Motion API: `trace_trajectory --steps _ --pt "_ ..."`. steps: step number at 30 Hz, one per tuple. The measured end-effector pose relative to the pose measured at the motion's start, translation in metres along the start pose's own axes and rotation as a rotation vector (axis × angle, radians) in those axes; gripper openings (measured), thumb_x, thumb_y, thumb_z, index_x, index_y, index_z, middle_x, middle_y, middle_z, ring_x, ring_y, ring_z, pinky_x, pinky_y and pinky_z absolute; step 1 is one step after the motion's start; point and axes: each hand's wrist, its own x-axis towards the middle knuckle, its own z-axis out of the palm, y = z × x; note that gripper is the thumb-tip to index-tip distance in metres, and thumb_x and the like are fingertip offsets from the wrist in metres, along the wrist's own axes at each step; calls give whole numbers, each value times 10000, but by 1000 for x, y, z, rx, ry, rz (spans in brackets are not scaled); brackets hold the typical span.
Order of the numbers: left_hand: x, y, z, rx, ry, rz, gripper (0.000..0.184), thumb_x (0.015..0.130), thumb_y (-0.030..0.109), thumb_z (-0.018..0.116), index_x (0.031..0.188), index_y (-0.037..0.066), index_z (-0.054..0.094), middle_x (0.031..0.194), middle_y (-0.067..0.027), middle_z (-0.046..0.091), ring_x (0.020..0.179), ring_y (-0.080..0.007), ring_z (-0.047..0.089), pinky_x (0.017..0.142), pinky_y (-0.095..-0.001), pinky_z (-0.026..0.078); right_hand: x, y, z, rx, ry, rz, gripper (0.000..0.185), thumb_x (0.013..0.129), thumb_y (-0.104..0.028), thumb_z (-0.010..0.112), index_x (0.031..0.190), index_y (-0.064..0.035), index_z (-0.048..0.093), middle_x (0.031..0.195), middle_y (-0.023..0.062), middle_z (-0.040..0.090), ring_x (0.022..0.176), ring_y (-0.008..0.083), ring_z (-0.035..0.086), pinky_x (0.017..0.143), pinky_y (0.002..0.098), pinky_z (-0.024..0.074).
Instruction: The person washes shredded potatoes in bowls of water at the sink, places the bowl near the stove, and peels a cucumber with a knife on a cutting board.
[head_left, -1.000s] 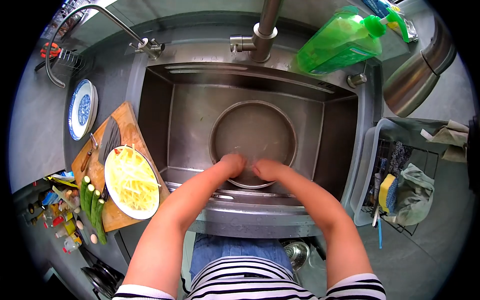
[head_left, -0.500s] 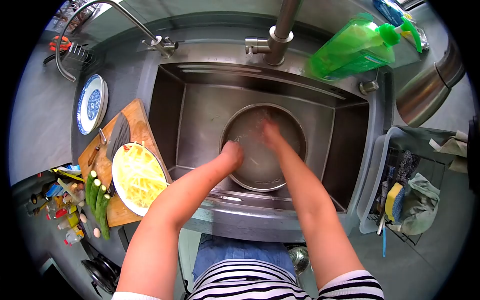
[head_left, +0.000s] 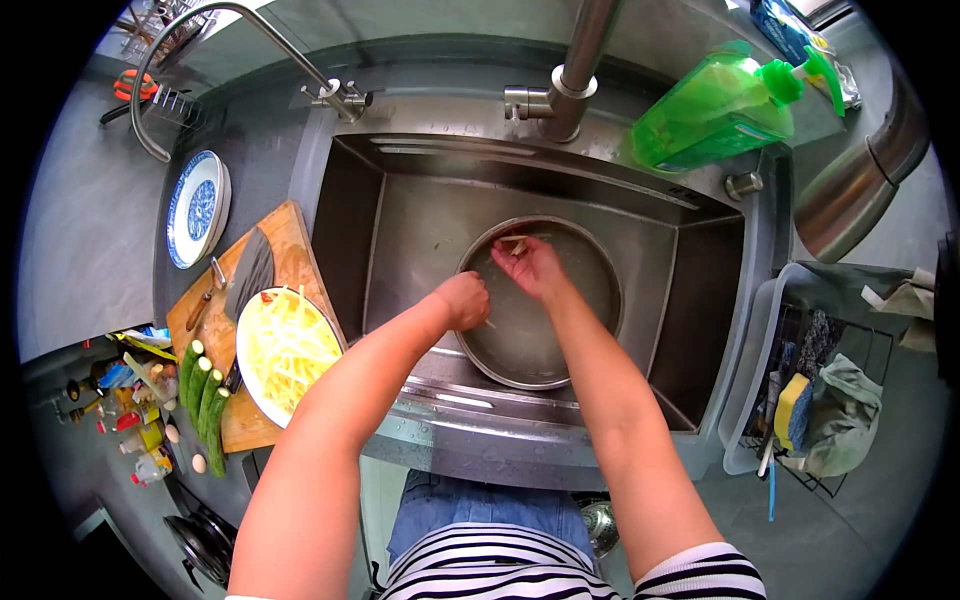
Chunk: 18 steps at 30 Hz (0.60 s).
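Observation:
A round metal basin [head_left: 614, 270] of cloudy water stands in the sink. My right hand [head_left: 536, 270] is over the basin's far side, palm up, fingers curled round a few pale strips [head_left: 516, 241]. At the basin's left rim my left hand [head_left: 464, 300] is closed; its grip is mostly hidden, and a thin pale sliver shows just below the fingers. Left of the sink, a white plate [head_left: 256, 388] heaped with pale yellow shreds [head_left: 288, 345], probably potato, sits on a wooden cutting board [head_left: 290, 235].
A cleaver [head_left: 252, 272], a peeler [head_left: 205, 300] and several cucumbers [head_left: 204, 395] lie on or by the board. Behind it is a blue-and-white bowl [head_left: 198, 208]. A faucet [head_left: 575, 85] and green soap bottle [head_left: 710, 115] line the back; a plastic bin [head_left: 742, 400] holds a sponge [head_left: 792, 410].
My right hand has come up out of the water and turned palm up, with pale strips showing in it. The left hand stays closed near the rim. The view has shifted slightly.

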Motion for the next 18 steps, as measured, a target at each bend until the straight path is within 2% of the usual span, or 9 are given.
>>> trace_trajectory --steps 2,5,8,14,18 --pt "0 0 -4 5 -22 30 271 822 351 545 718 166 715 766 -27 686 789 -224 655 709 -352 474 -1 -1 0 2 -130 74 289 946 -176 360 1040 15 554 994 158 630 949 284 612 928 451 487" --pt "0 4 -9 -6 -51 37 279 832 346 541 710 161 711 763 -41 687 738 -228 669 617 -360 495 -1 -1 -6 -76 -175 72 286 949 -217 377 1013 -13 567 972 127 635 920 253 615 878 423 505" --pt "3 8 0 -75 103 -4 325 827 370 572 656 119 687 681 -73 658 678 -263 665 551 -383 500 -7 3 -1 -86 -96 -27 256 939 -240 432 996 -36 577 955 107 634 882 228 611 830 391 515" --pt "6 13 -3 -179 173 -202 305 869 351 540 786 74 637 726 -109 653 671 -269 662 563 -400 507 -8 15 23 -359 94 -283 173 931 -233 477 956 -76 545 826 70 581 754 218 585 708 386 529" --pt "6 14 -16 -463 267 -441 283 898 320 520 825 58 597 725 -162 637 683 -333 641 588 -441 498 -8 7 18 -424 141 -223 156 918 -228 492 925 -80 539 772 83 583 731 225 589 671 394 521"
